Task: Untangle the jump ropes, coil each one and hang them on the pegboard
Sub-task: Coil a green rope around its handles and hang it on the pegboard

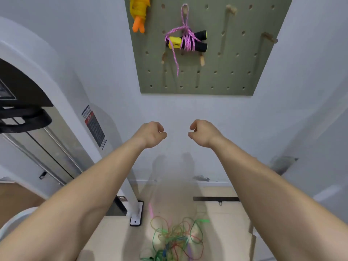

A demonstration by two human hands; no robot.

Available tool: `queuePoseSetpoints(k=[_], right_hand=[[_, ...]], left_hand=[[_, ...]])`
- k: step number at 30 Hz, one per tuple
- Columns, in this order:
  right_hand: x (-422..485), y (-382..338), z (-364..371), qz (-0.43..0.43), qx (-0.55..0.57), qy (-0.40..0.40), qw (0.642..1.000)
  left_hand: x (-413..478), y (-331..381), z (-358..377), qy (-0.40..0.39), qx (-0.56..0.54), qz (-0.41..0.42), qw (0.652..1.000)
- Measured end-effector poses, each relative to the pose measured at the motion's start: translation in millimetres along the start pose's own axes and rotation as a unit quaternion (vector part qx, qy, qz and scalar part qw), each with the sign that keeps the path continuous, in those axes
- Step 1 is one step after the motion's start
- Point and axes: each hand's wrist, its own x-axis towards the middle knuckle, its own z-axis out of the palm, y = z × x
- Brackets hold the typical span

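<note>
Pegboard (pixel 235 63) green, on far wall. Pink rope (pixel 187 41) coiled round black-yellow handles (pixel 200 47), hangs from peg (pixel 185 8). Yellow rope (pixel 139 10) with orange ends at board's top left. Tangled ropes (pixel 175 240), green and red, on near floor (pixel 222 232). Left hand (pixel 152 134), right hand (pixel 202 132) raised below board, near each other, fingers loosely curled, both empty.

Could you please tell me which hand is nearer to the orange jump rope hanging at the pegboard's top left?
Left. The left hand is below the orange jump rope, slightly to its right; the right hand is below too, but farther right.
</note>
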Motion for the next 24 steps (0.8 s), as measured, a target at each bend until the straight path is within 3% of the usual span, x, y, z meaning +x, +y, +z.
queuePoseSetpoints(k=[7, 16, 24], right_hand=[[-4, 58, 213, 0.024, -0.006, -0.057, 0.998], [5, 189, 521, 0.048, -0.025, -0.124, 0.991], [-31, 289, 686, 0.079, -0.044, -0.175, 0.980]], left_hand=[[-4, -148, 160, -0.061, 0.014, -0.032, 0.998], [6, -347, 412, -0.136, 0.035, -0.052, 0.989], [-11, -456, 576, -0.167, 0.031, -0.082, 0.982]])
